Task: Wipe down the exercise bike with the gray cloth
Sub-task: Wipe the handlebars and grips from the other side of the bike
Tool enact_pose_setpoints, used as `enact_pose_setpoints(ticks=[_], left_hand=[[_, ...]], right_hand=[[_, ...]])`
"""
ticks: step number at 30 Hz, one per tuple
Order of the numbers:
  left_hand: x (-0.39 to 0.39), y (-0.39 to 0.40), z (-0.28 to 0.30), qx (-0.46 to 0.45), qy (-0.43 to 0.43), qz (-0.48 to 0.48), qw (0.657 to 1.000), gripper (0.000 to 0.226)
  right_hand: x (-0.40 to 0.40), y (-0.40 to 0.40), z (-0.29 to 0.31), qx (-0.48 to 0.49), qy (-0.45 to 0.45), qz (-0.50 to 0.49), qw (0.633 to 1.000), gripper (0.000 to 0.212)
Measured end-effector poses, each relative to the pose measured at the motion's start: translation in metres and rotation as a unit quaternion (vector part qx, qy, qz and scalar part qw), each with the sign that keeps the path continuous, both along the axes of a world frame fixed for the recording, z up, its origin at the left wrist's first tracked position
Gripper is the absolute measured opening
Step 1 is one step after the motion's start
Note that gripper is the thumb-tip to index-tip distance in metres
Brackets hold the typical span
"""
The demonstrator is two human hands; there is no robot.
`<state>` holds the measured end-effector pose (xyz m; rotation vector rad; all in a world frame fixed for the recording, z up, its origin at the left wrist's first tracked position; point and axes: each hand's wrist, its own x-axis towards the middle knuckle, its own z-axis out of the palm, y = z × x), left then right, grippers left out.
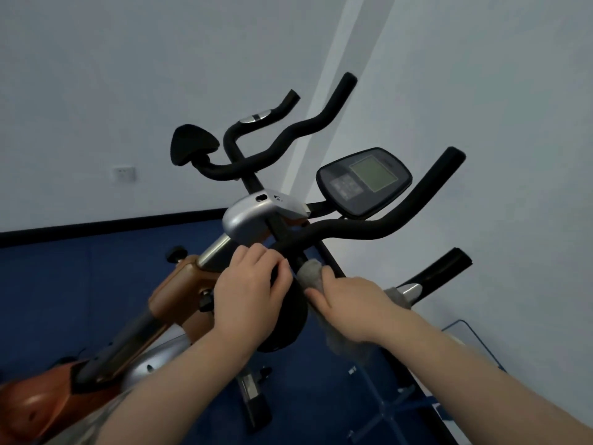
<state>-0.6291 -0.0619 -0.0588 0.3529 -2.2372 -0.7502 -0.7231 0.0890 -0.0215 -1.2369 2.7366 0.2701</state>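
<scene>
The exercise bike (250,216) fills the middle of the head view, with black foam handlebars (378,226), a silver stem cover, an orange-brown frame and a console (364,181) with a grey-green screen. My left hand (250,290) curls over a black round pad near the handlebar's centre. Just to its right, my right hand (349,303) grips the gray cloth (309,273) wrapped round the near handlebar tube. Cloth ends stick out above my fingers and below my wrist. The tube under my palms is hidden.
White walls stand close behind the bike, with a socket (123,173) at the left. The floor (64,284) is dark blue. A blue metal stand (385,409) with crossed feet sits at the lower right. A black elbow pad (192,146) rises at the far left handlebar.
</scene>
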Motion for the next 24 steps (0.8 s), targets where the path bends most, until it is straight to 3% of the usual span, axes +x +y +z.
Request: enact_pose_setpoints(ticks=[7,13,16,21,24], left_hand=[[-0.002,0.001,-0.005,0.008,0.003,0.027,1.0,0.023],[0.001,0.004,0.0,0.02,-0.012,0.037,0.999,0.019],[0.0,0.004,-0.003,0.036,-0.019,0.053,0.998,0.016],[-0.003,0.002,-0.004,0.053,-0.035,0.087,0.994,0.02],[-0.003,0.003,-0.004,0.063,-0.04,0.095,0.993,0.022]], right_hand=[[-0.011,-0.043,0.0,-0.129,-0.149,-0.117,0.973,0.059],[0.0,0.004,0.009,0.005,-0.015,0.023,1.0,0.054],[0.001,0.012,0.007,0.031,-0.003,0.047,0.998,0.059],[-0.017,-0.032,0.003,-0.087,-0.14,-0.069,0.984,0.062],[-0.02,-0.038,0.0,-0.129,-0.176,-0.077,0.973,0.06]])
